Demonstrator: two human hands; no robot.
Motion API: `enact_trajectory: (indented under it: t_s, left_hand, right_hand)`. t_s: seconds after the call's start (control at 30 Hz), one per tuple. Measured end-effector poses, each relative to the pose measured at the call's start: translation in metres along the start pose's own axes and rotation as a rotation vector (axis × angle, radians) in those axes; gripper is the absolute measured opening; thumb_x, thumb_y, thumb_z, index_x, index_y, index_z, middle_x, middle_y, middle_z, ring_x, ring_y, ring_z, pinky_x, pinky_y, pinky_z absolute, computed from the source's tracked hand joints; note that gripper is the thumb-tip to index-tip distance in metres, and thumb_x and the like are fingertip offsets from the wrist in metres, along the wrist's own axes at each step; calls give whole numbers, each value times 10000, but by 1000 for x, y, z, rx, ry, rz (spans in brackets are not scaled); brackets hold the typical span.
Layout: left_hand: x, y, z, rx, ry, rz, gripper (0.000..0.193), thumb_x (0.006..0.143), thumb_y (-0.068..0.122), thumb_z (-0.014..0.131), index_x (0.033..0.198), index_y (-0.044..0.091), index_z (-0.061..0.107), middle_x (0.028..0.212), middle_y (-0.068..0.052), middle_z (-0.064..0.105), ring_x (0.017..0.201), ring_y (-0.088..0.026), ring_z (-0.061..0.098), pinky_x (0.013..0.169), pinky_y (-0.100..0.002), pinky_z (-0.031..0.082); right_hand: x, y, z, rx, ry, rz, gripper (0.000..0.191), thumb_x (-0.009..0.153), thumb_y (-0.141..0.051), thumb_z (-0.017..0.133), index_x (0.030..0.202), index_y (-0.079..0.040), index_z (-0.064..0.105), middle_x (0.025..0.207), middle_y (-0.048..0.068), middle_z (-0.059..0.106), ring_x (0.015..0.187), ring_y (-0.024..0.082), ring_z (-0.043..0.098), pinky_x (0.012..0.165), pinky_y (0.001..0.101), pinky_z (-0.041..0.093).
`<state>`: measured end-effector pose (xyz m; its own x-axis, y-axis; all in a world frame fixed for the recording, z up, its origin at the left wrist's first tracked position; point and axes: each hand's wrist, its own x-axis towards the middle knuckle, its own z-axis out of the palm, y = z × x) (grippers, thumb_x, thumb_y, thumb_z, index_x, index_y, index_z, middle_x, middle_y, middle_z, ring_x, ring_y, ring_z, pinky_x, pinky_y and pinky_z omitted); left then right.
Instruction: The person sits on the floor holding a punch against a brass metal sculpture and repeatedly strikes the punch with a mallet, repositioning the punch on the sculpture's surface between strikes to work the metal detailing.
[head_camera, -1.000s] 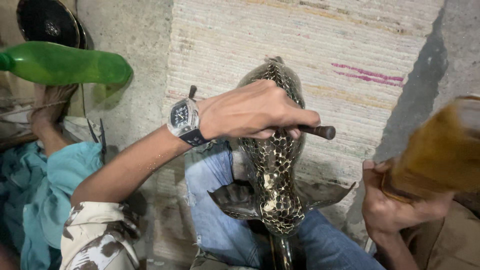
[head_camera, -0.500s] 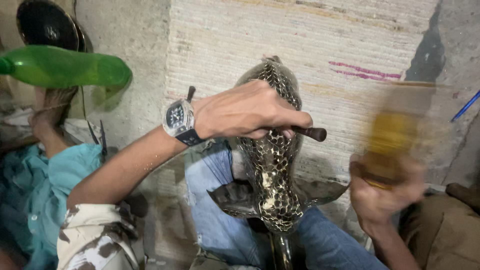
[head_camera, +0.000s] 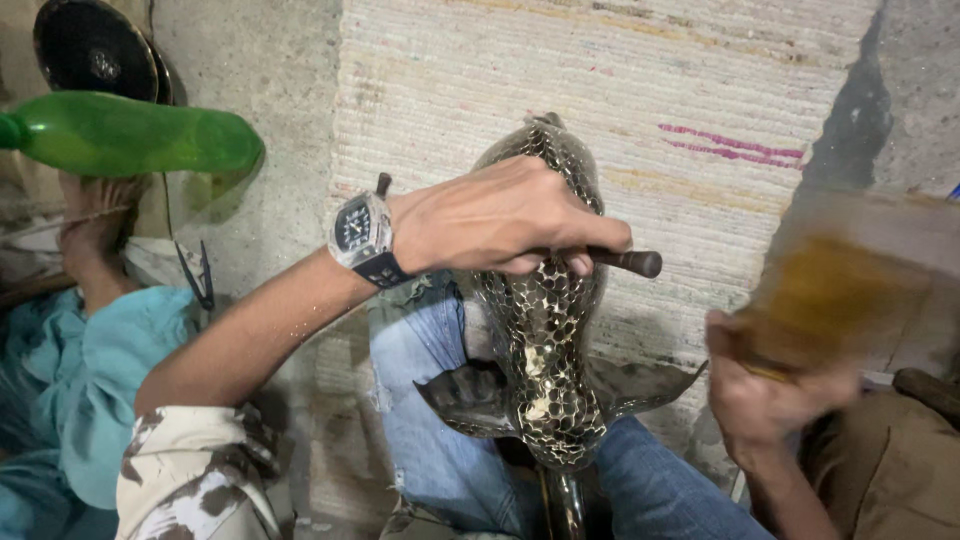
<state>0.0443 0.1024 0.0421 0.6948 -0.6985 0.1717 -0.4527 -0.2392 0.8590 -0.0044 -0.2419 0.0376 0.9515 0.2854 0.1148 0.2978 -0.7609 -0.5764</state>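
A metal fish figure (head_camera: 545, 340) with a punched scale pattern stands head-up between my knees, which are in blue jeans (head_camera: 420, 400). My left hand (head_camera: 500, 215), with a wristwatch (head_camera: 360, 235) on it, grips a dark metal punch (head_camera: 630, 262) laid across the fish's upper body. The punch's tip is hidden under my fingers. At the lower right, my right hand (head_camera: 760, 400) is closed on the handle of a wooden mallet (head_camera: 830, 290). The mallet is blurred by motion and is held to the right of the punch's end.
A person in teal clothing (head_camera: 90, 350) sits at the left and holds a green plastic bottle (head_camera: 130, 135) up sideways. A dark round disc (head_camera: 90, 45) leans at the top left. A pale woven mat (head_camera: 640, 80) covers the concrete floor behind the fish.
The mallet in my right hand has swung left towards the punch and back a little to the right. My left hand and the fish have stayed in place.
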Motion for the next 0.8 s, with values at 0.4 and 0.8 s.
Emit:
enact_trajectory:
  t_s: [0.4,0.8]
  left_hand:
    - [2,3,-5,-31,-18,3,255,864,41,652,1107,21,578,775,-77,715,693,-293,697,560,-423,465]
    - [1,-2,0,26,88,123,314,771,12,635,1059,114,564,842,-84,730,740,-293,711,608,-395,524]
  right_hand:
    - [-28,33,21,42,139,-85,794,892,14,882,1429,-101,309,1210,180,518,984,309,603,857,376,525]
    - [-12,29,14,-37,13,-121,454,802,55,807,1195,-60,610,924,161,663,716,219,633,680,345,508]
